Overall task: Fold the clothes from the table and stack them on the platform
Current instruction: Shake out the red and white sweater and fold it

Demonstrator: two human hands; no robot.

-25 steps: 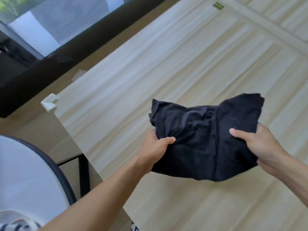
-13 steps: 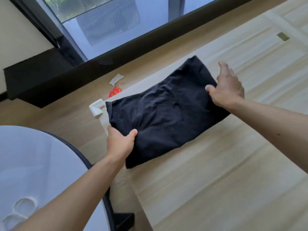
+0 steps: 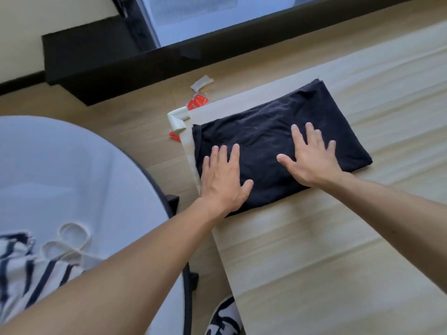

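The folded black garment (image 3: 266, 131) lies flat at the near left corner of the pale wooden platform (image 3: 338, 238). Its left edge runs just inside the platform's rim, close to the white corner guard (image 3: 177, 119). It makes a fairly neat rectangle, though the cloth shows soft wrinkles across the middle.

Both hands are spread open on top of it and grip nothing. The left hand (image 3: 222, 175) lies palm down on the near left part, with its heel at the garment's front edge. The right hand (image 3: 312, 160) lies palm down toward the right, fingers splayed and pointing away from the person.

The step in hand looks like smoothing and settling this piece as the base of the stack. To do it well, the palms should sweep outward from the centre toward the edges and push the wrinkles out, not just press them in. The folded layers should stay squared as the hands move. The left edge sits close to the rim, so a stroke toward that side could drag cloth over the corner. Light, even pressure is safer there.

To the left, a round white surface (image 3: 72, 170) carries a striped garment (image 3: 24, 274), likely the next one to fold. On the floor (image 3: 133, 126) beyond the corner lie a red wrapper (image 3: 198, 102) and a scrap of paper (image 3: 202, 82).
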